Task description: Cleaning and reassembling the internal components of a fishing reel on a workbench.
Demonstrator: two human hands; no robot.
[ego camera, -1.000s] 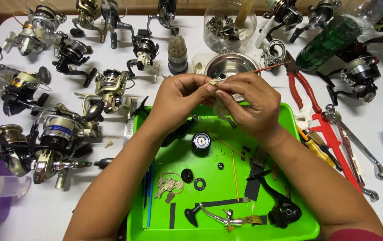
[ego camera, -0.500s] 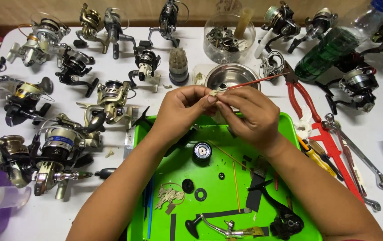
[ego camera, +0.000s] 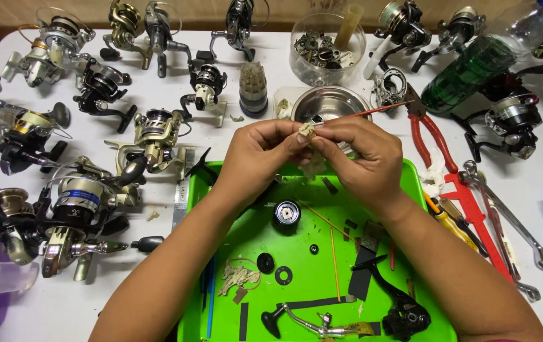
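My left hand [ego camera: 260, 155] and my right hand [ego camera: 361, 157] meet above the far edge of a bright green tray [ego camera: 303, 297]. Together they pinch a small pale metal part [ego camera: 307, 129] between the fingertips. My right hand also holds a thin red-handled tool [ego camera: 382, 109] that points up and to the right. On the tray lie a black spool [ego camera: 286, 214], small black washers [ego camera: 283, 275], a pale gear piece [ego camera: 238, 277], thin sticks [ego camera: 334, 256], a black reel handle [ego camera: 401, 310] and a metal bail arm [ego camera: 312, 325].
Several fishing reels [ego camera: 81, 202] crowd the white table on the left and along the back. A steel bowl [ego camera: 329, 101] and a clear jar of parts [ego camera: 326, 47] stand behind my hands. Red pliers [ego camera: 439, 149], wrenches [ego camera: 512, 218] and a green bottle [ego camera: 471, 69] lie right.
My hands have stayed together on the small part, shifting only slightly while the view moved a little. The parts on the tray lie as before.
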